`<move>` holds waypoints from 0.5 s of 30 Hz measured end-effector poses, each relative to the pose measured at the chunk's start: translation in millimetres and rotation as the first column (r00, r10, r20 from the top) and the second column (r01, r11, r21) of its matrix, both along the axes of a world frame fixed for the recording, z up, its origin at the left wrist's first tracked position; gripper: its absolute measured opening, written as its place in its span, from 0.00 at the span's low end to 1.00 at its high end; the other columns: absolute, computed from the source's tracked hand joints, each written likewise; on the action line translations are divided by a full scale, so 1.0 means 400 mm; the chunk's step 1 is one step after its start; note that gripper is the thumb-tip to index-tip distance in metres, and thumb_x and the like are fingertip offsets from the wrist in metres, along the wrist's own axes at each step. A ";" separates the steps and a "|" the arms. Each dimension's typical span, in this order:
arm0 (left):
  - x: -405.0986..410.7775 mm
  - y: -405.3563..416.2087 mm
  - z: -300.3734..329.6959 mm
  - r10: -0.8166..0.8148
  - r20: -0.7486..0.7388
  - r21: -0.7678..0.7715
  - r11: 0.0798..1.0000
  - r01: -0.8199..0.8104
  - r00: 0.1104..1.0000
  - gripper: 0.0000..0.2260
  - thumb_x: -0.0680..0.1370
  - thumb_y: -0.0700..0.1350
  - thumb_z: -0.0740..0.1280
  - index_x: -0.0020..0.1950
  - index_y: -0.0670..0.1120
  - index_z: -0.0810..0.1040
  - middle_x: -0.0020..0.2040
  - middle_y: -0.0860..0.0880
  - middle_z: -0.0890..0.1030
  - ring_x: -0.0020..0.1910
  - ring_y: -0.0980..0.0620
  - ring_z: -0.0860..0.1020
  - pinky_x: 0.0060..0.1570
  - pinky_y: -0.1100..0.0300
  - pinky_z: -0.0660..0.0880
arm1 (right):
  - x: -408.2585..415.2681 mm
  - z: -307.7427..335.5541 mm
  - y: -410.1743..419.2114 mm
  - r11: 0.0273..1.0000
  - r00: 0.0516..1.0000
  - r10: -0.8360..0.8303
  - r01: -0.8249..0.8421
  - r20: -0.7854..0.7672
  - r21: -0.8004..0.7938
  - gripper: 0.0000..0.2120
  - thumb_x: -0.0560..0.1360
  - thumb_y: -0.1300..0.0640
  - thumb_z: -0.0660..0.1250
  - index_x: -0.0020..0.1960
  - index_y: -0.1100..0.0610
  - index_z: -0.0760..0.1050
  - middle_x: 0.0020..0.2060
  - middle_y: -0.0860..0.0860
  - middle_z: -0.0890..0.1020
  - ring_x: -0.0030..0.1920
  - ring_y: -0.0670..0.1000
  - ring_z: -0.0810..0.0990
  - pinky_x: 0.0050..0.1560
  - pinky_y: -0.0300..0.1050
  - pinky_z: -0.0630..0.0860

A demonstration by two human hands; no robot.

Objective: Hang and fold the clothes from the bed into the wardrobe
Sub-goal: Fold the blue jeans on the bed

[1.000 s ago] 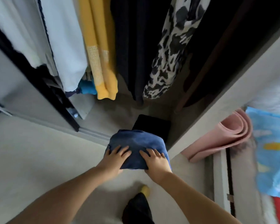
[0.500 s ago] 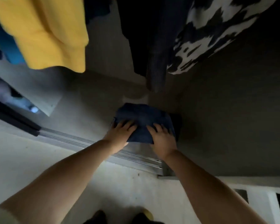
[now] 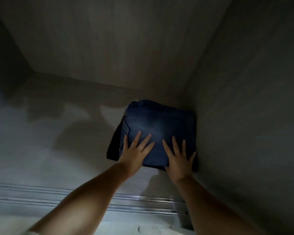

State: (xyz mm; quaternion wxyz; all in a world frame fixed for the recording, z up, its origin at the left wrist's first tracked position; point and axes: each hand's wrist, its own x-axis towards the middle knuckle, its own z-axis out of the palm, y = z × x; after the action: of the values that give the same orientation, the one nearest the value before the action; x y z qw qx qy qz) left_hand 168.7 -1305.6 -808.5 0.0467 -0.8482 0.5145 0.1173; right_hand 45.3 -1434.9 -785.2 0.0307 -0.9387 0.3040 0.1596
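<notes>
Pressing folded denim flat on the wardrobe floor.

Nearest, the metal sliding-door track (image 3: 143, 203) crosses the wardrobe's front edge, both bare forearms reaching over it. The left hand (image 3: 135, 150) and right hand (image 3: 179, 157) lie palm-down with fingers straight and spread, gripping nothing, on the near half of the folded blue denim garment (image 3: 159, 122). It sits on a folded black garment (image 3: 113, 146), in the right corner of the grey wardrobe floor (image 3: 58, 133), against the side wall (image 3: 244, 116).
</notes>
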 end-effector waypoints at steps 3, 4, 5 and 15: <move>0.012 -0.010 0.000 -0.020 -0.007 0.013 1.000 0.021 1.000 0.38 0.79 0.46 0.63 0.78 0.52 0.38 0.77 0.50 0.34 0.76 0.40 0.35 0.69 0.30 0.43 | 0.003 -0.004 -0.017 0.999 1.000 -0.005 0.006 -0.027 0.035 0.42 0.78 0.49 0.64 0.76 0.39 0.35 0.77 0.48 0.34 0.76 0.61 0.34 0.68 0.75 0.44; 0.015 -0.011 0.019 -0.030 -0.025 0.048 0.998 0.031 0.999 0.39 0.79 0.47 0.63 0.78 0.51 0.38 0.78 0.50 0.34 0.76 0.40 0.35 0.69 0.30 0.45 | 0.010 0.016 -0.022 0.998 0.997 0.007 -0.002 -0.081 0.060 0.42 0.78 0.48 0.64 0.76 0.39 0.35 0.77 0.49 0.34 0.76 0.62 0.35 0.69 0.75 0.43; 0.016 -0.005 0.046 -0.037 -0.054 0.091 0.995 0.042 0.998 0.39 0.79 0.48 0.64 0.78 0.51 0.38 0.78 0.49 0.34 0.76 0.40 0.36 0.69 0.30 0.46 | 0.015 0.048 -0.020 0.996 0.989 0.016 -0.003 -0.145 0.088 0.41 0.78 0.46 0.63 0.76 0.40 0.35 0.77 0.49 0.34 0.76 0.62 0.35 0.69 0.75 0.42; -0.039 0.047 0.418 0.122 -0.303 0.151 0.985 -0.078 0.945 0.32 0.79 0.55 0.61 0.78 0.52 0.48 0.79 0.47 0.47 0.77 0.44 0.45 0.70 0.34 0.53 | -0.017 0.422 0.024 0.990 0.956 0.079 -0.042 -0.283 0.134 0.38 0.78 0.42 0.60 0.78 0.45 0.38 0.78 0.52 0.41 0.76 0.62 0.38 0.72 0.66 0.48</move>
State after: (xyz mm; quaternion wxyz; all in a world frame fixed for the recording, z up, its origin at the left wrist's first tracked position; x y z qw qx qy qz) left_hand 153.2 -1287.0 -641.5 0.0173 -0.8389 0.4623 0.2866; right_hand 38.6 -1425.3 -616.4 0.0408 -0.9104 0.2657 0.3144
